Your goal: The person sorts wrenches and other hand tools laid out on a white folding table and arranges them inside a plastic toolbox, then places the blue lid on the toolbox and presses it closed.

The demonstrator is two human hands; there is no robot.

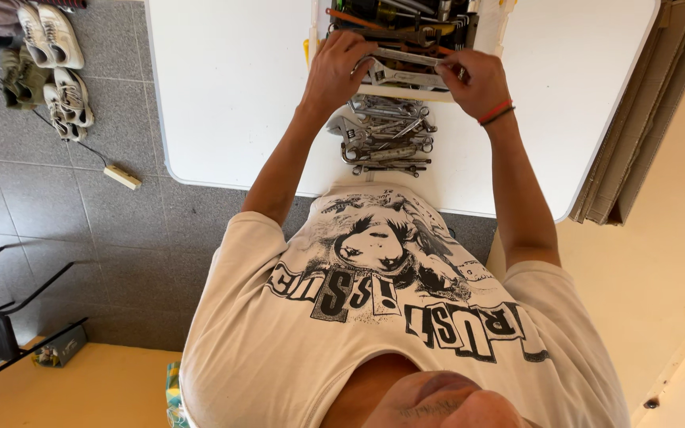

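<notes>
Head view: the camera is looking down the person's own chest to a white table. Both hands are working at the near edge of an open toolbox packed with tools.

The left hand is curling its fingers around one end of a silver wrench; the right hand, wearing a red and a dark wristband, is pinching the other end. Both hands are partly closed on the tool. The wrench is lying with its long axis crosswise, running from hand to hand along the box's near edge; its open jaw seems to be pointing toward the left hand, though the fingers are hiding part of it.

Just below the hands, a pile of wrenches is lying loose on the table, most of them also crosswise.

On the grey floor to the left, white shoes are sitting near a power strip.
</notes>
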